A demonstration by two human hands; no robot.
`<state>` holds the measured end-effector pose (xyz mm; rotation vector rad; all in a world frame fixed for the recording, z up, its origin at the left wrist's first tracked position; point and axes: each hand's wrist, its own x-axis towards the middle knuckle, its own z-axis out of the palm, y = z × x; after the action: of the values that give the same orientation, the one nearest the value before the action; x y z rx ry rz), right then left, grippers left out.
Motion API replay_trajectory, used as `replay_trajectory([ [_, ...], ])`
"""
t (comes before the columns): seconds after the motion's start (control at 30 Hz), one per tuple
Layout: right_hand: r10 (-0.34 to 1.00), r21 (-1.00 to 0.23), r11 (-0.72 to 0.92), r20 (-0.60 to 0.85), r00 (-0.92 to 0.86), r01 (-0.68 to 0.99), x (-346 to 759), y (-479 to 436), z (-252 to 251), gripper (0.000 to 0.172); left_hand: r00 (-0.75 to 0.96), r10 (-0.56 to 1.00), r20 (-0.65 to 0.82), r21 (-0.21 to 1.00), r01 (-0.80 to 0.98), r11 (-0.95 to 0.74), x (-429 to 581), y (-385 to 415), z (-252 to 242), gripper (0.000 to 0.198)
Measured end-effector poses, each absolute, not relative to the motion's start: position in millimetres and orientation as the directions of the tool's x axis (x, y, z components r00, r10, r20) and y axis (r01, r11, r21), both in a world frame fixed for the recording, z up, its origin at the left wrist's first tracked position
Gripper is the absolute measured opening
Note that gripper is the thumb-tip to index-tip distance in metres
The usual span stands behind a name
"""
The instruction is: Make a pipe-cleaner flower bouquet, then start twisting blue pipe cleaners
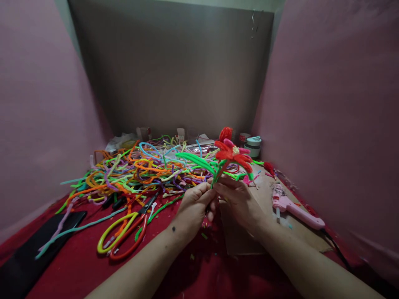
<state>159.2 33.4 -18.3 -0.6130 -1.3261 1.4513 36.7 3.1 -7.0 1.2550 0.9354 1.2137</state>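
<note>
Your left hand (193,207) and right hand (240,201) each keep a grip clamped on the green stem of the pipe-cleaner flower (232,153), above the tabletop's (77,265) middle.

The pipe-cleaner flower (232,153) you hold has red petals, one pink petal, a pale yellow centre and a bright green stem. The pipe-cleaner pile (140,170) mixes orange, green, purple, yellow and light blue. The scissors (137,220) have one yellow and one orange-red handle. The glue gun (296,211) is pink; the table cover (77,270) is dark red.
</note>
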Motion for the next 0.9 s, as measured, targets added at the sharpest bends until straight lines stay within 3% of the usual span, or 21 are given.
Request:
replay_trajectory([
  [0.3,0.876,-0.933,0.167,0.289,-0.387,-0.320,167.4,39.6,-4.8,0.009,0.326,0.945,0.034,0.825,-0.543,0.157,35.2,1.1,-3.8,0.013],
  [0.63,0.817,-0.914,0.008,0.240,-0.524,-0.406,173.9,43.2,-10.6,0.008,0.656,0.753,0.054,0.732,-0.539,0.417,23.6,5.2,-8.1,0.013],
  [0.7,0.840,-0.906,0.005,0.234,-0.489,-0.424,172.9,40.5,-10.3,0.007,0.593,0.804,0.037,0.819,-0.479,0.315,24.1,5.1,-6.1,0.018],
  [0.8,0.844,-0.913,-0.043,0.184,-0.503,-0.406,168.5,36.3,-8.4,0.013,0.357,0.931,0.076,0.988,-0.156,-0.020,26.8,4.9,-4.3,0.031],
  [0.9,0.873,-0.919,0.032,0.218,-0.437,-0.394,163.8,34.9,-7.8,0.013,0.092,0.951,0.296,0.929,0.202,-0.309,30.2,4.4,-7.4,0.024],
])
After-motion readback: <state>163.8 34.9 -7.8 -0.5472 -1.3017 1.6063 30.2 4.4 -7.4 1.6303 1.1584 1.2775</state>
